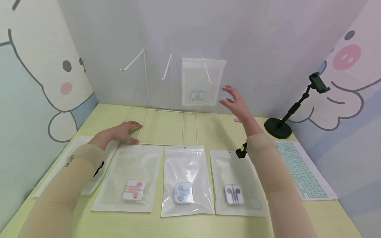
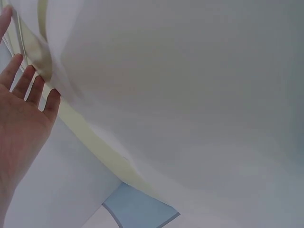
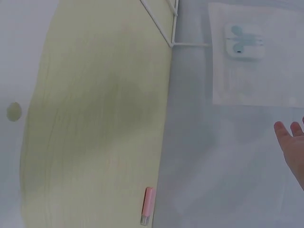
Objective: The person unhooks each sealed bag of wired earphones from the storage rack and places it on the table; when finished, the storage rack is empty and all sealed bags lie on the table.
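Note:
A white wire display rack [image 1: 171, 110] with several prongs stands on the table. From its right prong hangs a translucent zip bag [image 1: 196, 77] holding a boxed set of pale earphones [image 3: 243, 42]. To the right of that bag, my right hand [image 1: 236, 102] is raised with loosely bent fingers, apart from it and holding nothing. My left hand [image 1: 121, 132] is at the left side of the rack's base, thumb and fingers spread; I cannot tell whether they touch the wire. Nearer me lie bags with pink earphones [image 1: 134, 190], blue earphones [image 1: 183, 193] and grey earphones [image 1: 234, 194].
Partly under my left arm lies another bag [image 1: 65, 162]. At the right are a black phone stand [image 1: 278, 127] and a mint-keyed keyboard [image 1: 303, 168]. A small pink tube-like item [image 3: 148, 204] lies near the back wall. Cartoon-printed walls enclose the table's sides.

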The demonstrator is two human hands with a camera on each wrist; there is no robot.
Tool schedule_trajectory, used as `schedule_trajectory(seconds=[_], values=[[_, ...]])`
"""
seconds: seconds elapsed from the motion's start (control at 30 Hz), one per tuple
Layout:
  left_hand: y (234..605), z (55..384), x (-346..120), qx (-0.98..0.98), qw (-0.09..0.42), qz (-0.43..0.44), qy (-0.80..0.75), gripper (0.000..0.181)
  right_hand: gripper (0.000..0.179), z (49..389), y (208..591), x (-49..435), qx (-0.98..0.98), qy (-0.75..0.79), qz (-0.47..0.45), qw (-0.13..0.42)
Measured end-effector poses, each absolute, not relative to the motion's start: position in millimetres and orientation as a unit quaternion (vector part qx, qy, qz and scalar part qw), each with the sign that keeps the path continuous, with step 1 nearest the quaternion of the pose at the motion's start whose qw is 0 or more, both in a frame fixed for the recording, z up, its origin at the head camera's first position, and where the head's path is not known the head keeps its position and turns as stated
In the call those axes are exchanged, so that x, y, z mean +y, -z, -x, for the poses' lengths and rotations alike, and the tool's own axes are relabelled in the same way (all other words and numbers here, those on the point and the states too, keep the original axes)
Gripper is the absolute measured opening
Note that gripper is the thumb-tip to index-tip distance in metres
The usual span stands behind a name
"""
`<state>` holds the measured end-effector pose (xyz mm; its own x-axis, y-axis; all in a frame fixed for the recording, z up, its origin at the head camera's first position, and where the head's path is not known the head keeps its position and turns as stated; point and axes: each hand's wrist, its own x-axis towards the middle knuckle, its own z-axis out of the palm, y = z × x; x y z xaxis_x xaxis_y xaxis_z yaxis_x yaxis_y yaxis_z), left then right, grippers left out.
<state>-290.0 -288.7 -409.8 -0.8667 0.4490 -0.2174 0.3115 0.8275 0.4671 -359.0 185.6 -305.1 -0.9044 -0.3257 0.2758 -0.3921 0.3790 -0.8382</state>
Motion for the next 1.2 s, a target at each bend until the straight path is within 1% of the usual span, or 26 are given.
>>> schedule_trajectory(seconds=[0.27,0.5,0.67,0.9,1.2], values=[[412,286,-286,0.947,0.137,-0.199,-0.209,0.086,0.064,377,304,177,-0.827,-0.517,-0.218,0.025],[419,285,-285,0.957,0.105,-0.204,-0.175,0.090,0.061,383,302,169,-0.840,-0.494,-0.223,0.004],[423,287,-285,0.961,0.091,-0.209,-0.156,0.092,0.059,383,303,168,-0.846,-0.488,-0.212,-0.007],[423,290,-285,0.963,0.093,-0.206,-0.143,0.093,0.053,380,313,168,-0.826,-0.518,-0.222,0.004],[424,288,-288,0.965,0.101,-0.199,-0.140,0.095,0.054,369,325,164,-0.812,-0.531,-0.243,-0.021]])
